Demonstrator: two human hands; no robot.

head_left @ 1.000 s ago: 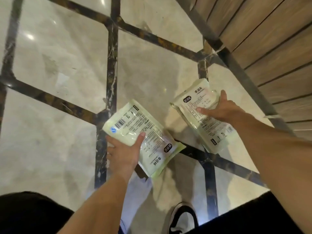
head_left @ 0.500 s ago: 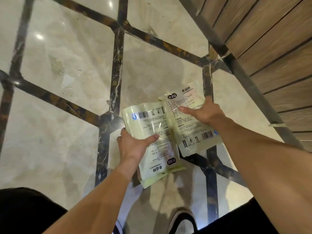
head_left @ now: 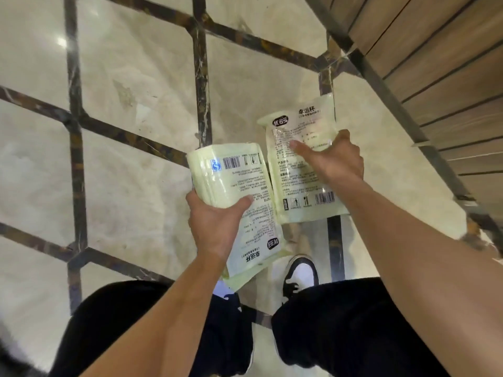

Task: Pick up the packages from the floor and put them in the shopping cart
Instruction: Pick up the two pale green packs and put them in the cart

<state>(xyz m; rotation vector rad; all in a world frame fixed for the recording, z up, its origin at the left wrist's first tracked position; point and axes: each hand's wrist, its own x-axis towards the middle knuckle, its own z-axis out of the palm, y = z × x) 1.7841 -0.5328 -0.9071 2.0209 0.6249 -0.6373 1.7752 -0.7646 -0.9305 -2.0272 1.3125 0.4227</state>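
Two pale green plastic packages with printed labels and barcodes are held above the floor. My left hand (head_left: 215,224) grips the left package (head_left: 234,175) from below, its barcode end pointing away from me. My right hand (head_left: 330,159) holds the right package (head_left: 302,183) with the thumb across its front; its dark logo is at the top. The two packages sit side by side, edges almost touching. No shopping cart is in view.
The floor (head_left: 136,77) is glossy beige marble with dark inlaid strips. A wood-panelled wall or counter (head_left: 435,63) with a metal base runs along the right. My dark trousers and one black-and-white shoe (head_left: 300,273) show below.
Both hands have risen with their packages and the view has tilted; the packages, overlapping half a second ago, now sit side by side. My legs and shoe show more.
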